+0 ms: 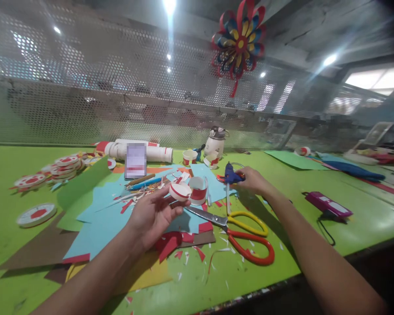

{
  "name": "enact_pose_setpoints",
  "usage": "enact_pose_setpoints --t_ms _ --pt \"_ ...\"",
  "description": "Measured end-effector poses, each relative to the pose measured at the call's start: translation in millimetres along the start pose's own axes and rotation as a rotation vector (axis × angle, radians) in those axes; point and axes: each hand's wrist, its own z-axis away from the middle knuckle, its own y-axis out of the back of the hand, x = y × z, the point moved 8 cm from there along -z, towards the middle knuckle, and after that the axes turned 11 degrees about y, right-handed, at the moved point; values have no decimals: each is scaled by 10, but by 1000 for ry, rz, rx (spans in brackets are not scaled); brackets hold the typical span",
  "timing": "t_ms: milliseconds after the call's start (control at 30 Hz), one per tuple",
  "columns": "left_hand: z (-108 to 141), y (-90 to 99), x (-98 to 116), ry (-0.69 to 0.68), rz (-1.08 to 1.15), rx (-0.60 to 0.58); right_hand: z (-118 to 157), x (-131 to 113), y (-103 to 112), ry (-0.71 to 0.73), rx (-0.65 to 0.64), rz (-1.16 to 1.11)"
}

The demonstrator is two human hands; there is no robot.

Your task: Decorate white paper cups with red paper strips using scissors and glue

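Observation:
My left hand (154, 215) pinches a short white paper ring (180, 191) with a red stripe, palm turned up above the paper pile. Just behind it stands a red-and-white paper cup (198, 192). At the centre right, my right hand (252, 180) is closed round the handle of a blue glue gun (232, 174). A white glue stick (228, 199) extends from the gun toward me. Large scissors (221, 220) with a yellow and a red-orange handle lie between my hands, blades partly hidden by my left hand.
Light blue paper sheets (108, 234) and scraps cover the middle. Stacked red-and-white discs (67, 168) lie at left, and white rolls (141, 153) behind. A bottle (215, 142) stands at the back. A purple case (328, 204) lies right. A paper flower (240, 43) hangs above.

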Motion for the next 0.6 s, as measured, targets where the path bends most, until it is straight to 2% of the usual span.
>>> enact_pose_setpoints --t_ms 167,300,500,600 --pt "2 21 41 -29 6 54 51 41 203 -35 164 -362" --pt "17 18 48 -23 8 70 102 -46 276 -9 233 -654" --pt "13 50 61 -38 31 82 200 -374 240 38 210 -946" --pt "7 69 74 -50 44 105 265 -605 140 38 108 -1086"
